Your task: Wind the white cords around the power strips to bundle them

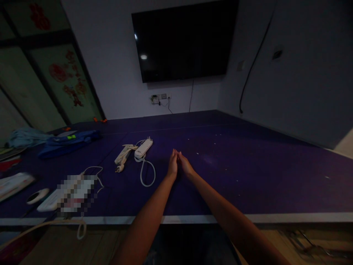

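Note:
My left hand [173,163] and my right hand [185,163] rest upright on the purple table, palms facing each other. Their fingers are stretched out and meet at the tips, with a narrow gap lower down. I see no object between them, though the inner palms are partly hidden. Left of my left hand lies a white power strip [143,148] with its cord looped toward me. Beside that strip is a second power strip [123,154], wrapped in its own cord, its plug pointing my way.
The purple tabletop [261,165] has small white scraps and a pale front edge. At left lie blue cloth [70,142], a white package [15,184], a white oval object [38,196] and a blurred-out item with cords. A television [187,40] hangs on the far wall.

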`<state>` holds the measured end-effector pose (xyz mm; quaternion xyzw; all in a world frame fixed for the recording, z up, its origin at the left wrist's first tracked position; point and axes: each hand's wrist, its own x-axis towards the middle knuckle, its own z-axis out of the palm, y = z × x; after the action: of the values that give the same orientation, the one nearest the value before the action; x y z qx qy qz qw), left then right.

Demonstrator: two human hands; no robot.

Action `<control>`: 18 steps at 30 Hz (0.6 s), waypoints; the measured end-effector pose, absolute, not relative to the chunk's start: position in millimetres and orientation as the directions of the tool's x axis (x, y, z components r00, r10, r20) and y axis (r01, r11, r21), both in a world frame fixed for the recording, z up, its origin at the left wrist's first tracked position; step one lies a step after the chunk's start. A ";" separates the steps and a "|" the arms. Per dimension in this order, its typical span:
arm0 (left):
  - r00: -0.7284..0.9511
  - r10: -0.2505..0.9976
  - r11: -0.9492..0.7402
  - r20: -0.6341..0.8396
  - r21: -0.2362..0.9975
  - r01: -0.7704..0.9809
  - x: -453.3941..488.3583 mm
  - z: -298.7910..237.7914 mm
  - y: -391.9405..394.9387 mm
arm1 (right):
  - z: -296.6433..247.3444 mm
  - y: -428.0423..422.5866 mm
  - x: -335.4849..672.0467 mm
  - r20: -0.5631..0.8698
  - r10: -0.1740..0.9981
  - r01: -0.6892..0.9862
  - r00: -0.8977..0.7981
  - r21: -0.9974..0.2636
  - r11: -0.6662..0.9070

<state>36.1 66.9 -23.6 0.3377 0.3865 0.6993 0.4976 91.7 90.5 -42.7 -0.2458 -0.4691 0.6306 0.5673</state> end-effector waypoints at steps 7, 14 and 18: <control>-0.236 0.972 -0.133 0.007 0.844 -0.520 28.0 -14.9 55.8 | -33.5 93.0 106.0 0.100 0.965 -0.492 -0.242 -0.870 -0.033; -0.186 0.978 -0.049 -0.095 0.761 -0.646 3.9 -8.2 54.6 | -28.6 97.8 124.7 0.109 0.935 -0.529 -0.339 -0.843 -0.094; -0.220 0.963 -0.049 -0.153 0.706 -0.707 0.5 -9.2 58.9 | -30.3 96.2 124.6 0.062 0.974 -0.546 -0.218 -0.835 -0.069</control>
<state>0.5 58.9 -9.2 0.1855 0.3462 0.7001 0.5963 124.6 96.2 -30.3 -0.2761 -0.3879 0.6770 0.5613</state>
